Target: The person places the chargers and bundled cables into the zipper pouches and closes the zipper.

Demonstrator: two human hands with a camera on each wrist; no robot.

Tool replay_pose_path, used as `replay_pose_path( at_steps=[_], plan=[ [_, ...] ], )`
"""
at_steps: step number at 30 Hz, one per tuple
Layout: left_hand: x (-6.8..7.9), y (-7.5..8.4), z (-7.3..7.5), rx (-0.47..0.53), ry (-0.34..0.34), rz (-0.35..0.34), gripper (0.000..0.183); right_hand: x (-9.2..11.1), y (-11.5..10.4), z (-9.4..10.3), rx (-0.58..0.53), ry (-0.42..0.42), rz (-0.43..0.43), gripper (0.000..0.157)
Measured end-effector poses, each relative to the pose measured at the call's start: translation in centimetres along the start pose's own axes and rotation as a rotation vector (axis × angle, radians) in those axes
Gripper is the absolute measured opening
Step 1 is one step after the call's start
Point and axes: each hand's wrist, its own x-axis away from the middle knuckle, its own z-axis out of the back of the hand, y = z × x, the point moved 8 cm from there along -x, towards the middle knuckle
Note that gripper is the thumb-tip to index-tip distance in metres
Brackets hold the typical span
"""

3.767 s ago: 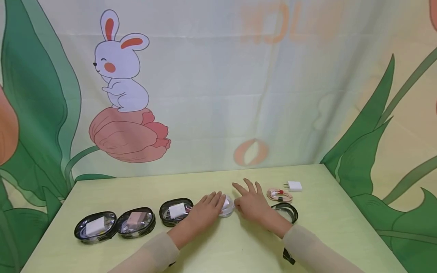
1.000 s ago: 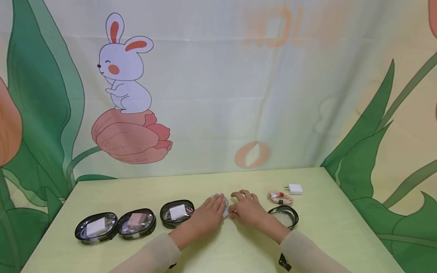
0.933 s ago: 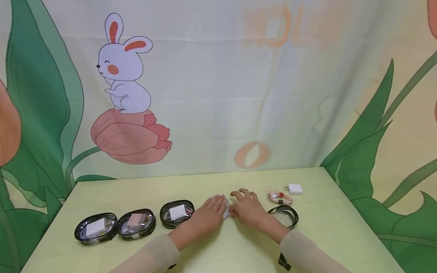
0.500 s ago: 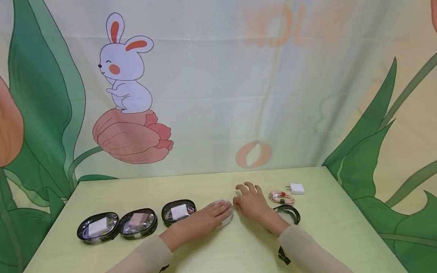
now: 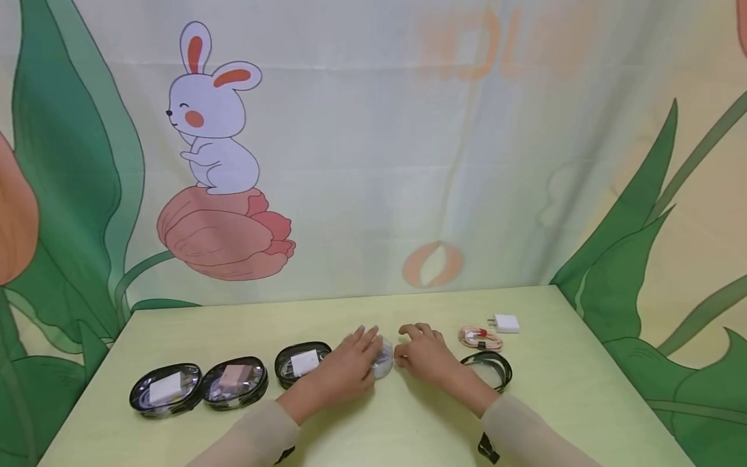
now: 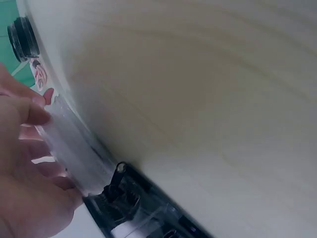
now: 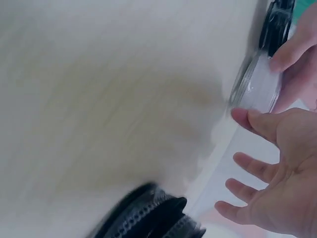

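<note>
A clear oval pouch (image 5: 383,360) with a whitish rim lies on the table between my hands. My left hand (image 5: 349,363) grips its left side, fingers on the far side and thumb nearer me. In the left wrist view the pouch (image 6: 79,148) stands on edge along the fingers. My right hand (image 5: 428,357) is at its right end. There, in the right wrist view, thumb and index finger pinch the pouch's edge (image 7: 257,84), while the other fingers spread free. The hands partly hide the pouch and its contents.
To the left sit three black-rimmed clear pouches, the nearest (image 5: 303,364) beside my left wrist, each with a charger inside. On the right are a coiled pink cable (image 5: 481,338), a white charger plug (image 5: 506,323) and an open black-rimmed pouch (image 5: 508,373) beside my right forearm.
My left hand has shifted from lying across the pouch's top to its left side, uncovering more of it. The pouch has moved slightly left and away. My right hand has come slightly lower.
</note>
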Motion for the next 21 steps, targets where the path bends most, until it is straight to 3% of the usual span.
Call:
replay_pose_path(
  at_steps=[5,12,21],
  plan=[
    [-0.5,0.1,-0.4,-0.051,-0.006,0.034,0.059,0.3,-0.4,-0.1,0.005,-0.023,0.006,0.01],
    [-0.2,1.5,-0.5,-0.308,0.096,-0.043,0.046,-0.5,0.4,-0.2,0.106,0.009,-0.04,0.006],
    [-0.1,2.1,-0.7,-0.215,0.113,-0.017,0.044,-2.4,1.0,-1.0,0.157,0.032,-0.049,0.008]
  ],
)
